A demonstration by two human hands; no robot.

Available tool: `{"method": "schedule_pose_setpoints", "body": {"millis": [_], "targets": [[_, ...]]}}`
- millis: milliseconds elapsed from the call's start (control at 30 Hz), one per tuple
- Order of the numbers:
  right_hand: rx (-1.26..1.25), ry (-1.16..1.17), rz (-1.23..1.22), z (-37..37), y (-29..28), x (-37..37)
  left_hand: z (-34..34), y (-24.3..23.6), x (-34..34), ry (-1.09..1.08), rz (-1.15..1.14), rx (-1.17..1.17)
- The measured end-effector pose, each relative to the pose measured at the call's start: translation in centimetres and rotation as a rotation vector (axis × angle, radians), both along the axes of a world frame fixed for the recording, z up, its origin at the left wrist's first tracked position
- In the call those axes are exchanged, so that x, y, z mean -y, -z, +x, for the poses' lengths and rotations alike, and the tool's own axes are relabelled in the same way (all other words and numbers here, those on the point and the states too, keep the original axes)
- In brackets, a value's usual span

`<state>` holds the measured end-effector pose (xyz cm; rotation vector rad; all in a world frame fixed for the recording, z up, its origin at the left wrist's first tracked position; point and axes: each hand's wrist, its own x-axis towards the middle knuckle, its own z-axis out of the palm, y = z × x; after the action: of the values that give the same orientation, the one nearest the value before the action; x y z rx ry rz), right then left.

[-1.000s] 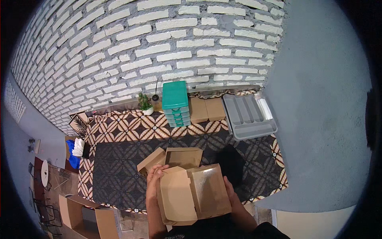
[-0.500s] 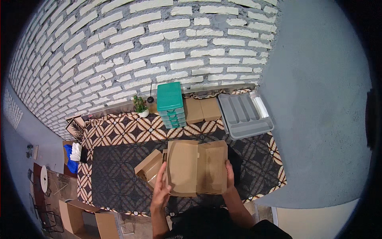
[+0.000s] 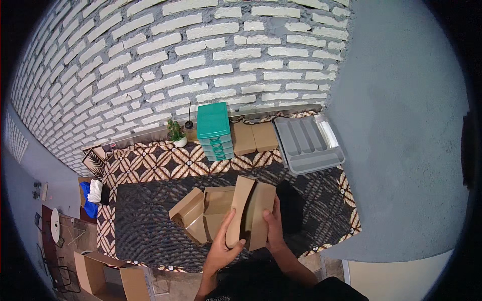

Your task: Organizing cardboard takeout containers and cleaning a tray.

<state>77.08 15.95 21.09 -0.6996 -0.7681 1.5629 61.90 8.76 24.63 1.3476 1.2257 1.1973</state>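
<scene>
Between my hands is a brown cardboard box (image 3: 259, 215), half folded and tilted above the dark mat, with a gap along its lid. My left hand (image 3: 223, 249) grips its left side, thumb near the bottom corner. On the other side, my right hand (image 3: 274, 228) is closed round the right panel. A second cardboard box (image 3: 191, 217) lies open on the mat just left of the held one, which hides part of it. Something clear and shiny shows inside that open box.
At the back stand a green-topped drawer unit (image 3: 213, 120), two small brown boxes (image 3: 244, 139), a grey cutlery tray (image 3: 312, 163) and a potted plant (image 3: 176, 133). A white and blue bundle (image 3: 94, 192) sits at the left edge. A large carton (image 3: 104, 278) is below left.
The held box, spread wide open before, has been folded partway shut and turned more upright. My hands have come closer together, uncovering more of the box on the mat.
</scene>
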Motion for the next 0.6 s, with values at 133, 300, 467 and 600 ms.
{"method": "schedule_pose_setpoints", "body": {"millis": [133,300,467,600], "targets": [[0.063,0.033,0.032,-0.3,-0.8,0.1,0.5,-0.8,-0.4,0.084,0.08,-0.153],[0.075,0.047,-0.004,0.1,0.0,0.1,1.1,-1.3,-0.4,-0.001,0.074,-0.131],[0.293,-0.009,0.302,0.2,-1.4,0.5,0.4,0.4,-0.8,-0.232,0.086,0.104],[0.743,-0.006,0.725,1.1,-2.2,0.9,0.2,0.7,-1.3,-0.278,0.045,0.348]]}}
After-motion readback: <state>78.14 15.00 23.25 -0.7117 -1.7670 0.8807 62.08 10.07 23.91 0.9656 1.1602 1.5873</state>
